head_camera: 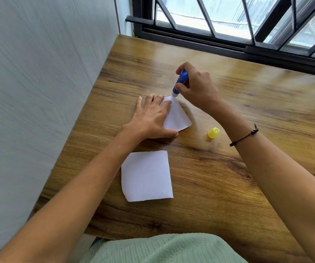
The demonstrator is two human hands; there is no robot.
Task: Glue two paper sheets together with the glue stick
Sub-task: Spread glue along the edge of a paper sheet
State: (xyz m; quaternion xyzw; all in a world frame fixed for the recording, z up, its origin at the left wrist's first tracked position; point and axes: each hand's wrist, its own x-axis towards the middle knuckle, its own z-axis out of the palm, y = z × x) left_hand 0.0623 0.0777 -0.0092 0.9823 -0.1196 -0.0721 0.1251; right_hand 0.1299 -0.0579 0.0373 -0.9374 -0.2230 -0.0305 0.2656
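Two small white paper sheets lie on the wooden table (248, 168). My left hand (151, 118) presses flat on the far sheet (177, 118), fingers straight, covering its left part. My right hand (196, 86) grips a blue glue stick (179, 84), tilted, with its white tip touching the far corner of that sheet. The near sheet (147, 176) lies free, closer to me. The yellow cap (213, 133) of the glue stick rests on the table to the right of the far sheet.
A pale wall (39, 92) runs along the table's left edge. A dark-framed barred window (229, 25) closes off the far edge. A black cord bracelet (244, 138) sits on my right wrist.
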